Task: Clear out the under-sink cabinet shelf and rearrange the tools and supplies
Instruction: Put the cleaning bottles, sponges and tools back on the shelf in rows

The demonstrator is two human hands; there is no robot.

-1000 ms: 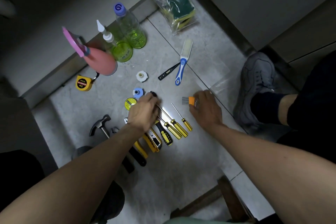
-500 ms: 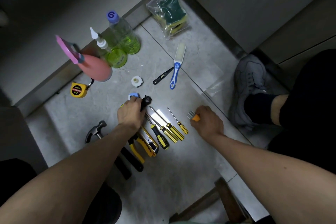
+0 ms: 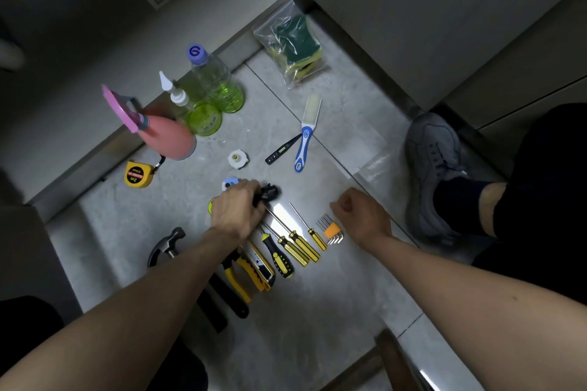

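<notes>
On the grey floor tiles lies a row of yellow-handled screwdrivers (image 3: pixel 298 243), with pliers (image 3: pixel 236 276) and a yellow utility knife (image 3: pixel 262 270) beside them. My left hand (image 3: pixel 236 213) is closed on a small black object (image 3: pixel 270 192) at the top of that row. An orange hex key set (image 3: pixel 332 229) lies just right of the screwdrivers. My right hand (image 3: pixel 362 217) hovers beside the set in a loose fist and holds nothing. A hammer (image 3: pixel 168 246) lies to the left, partly under my left forearm.
Behind stand a pink spray bottle (image 3: pixel 168 136), two green bottles (image 3: pixel 216 86), a yellow tape measure (image 3: pixel 137 174), a white cap (image 3: pixel 238 159), a blue brush (image 3: pixel 306 136), a black tester pen (image 3: pixel 282 154) and a bag of sponges (image 3: pixel 293 41). My grey shoe (image 3: pixel 435 168) rests at right.
My right hand has set the orange hex key set down beside the screwdrivers and let go. My left hand has stayed on the black object.
</notes>
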